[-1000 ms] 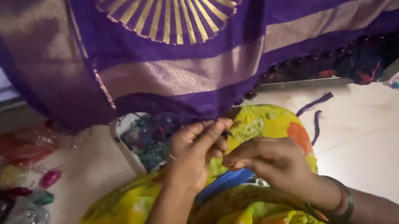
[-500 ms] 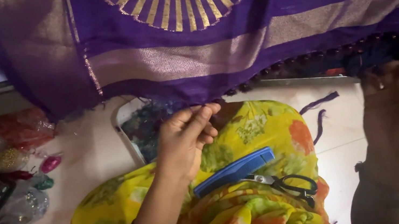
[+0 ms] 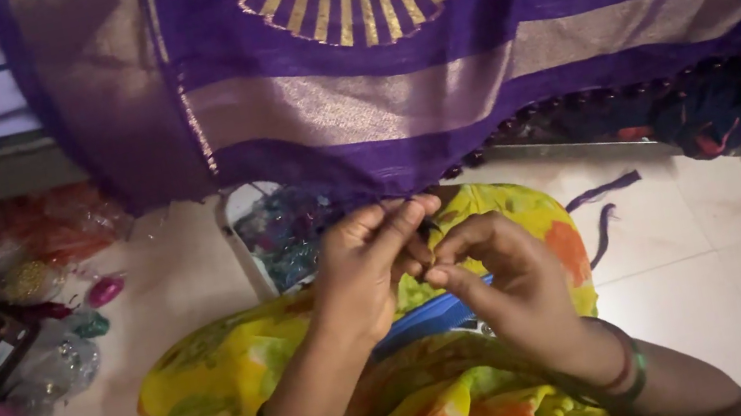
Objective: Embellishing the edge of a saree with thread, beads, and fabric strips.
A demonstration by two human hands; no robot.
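My right hand [image 3: 505, 281], raised far right half a second ago, is back beside my left hand [image 3: 370, 264] over my lap. Both grips are pinched together on a dark thread [image 3: 428, 228] at the near hem of the purple sari [image 3: 381, 150], so the edge work resumes.

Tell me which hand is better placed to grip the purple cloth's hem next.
Left, probably. The left hand has its fingertips right at the purple cloth hem, seemingly pinching it. The right hand sits lower, pinching something small, too tiny to identify.
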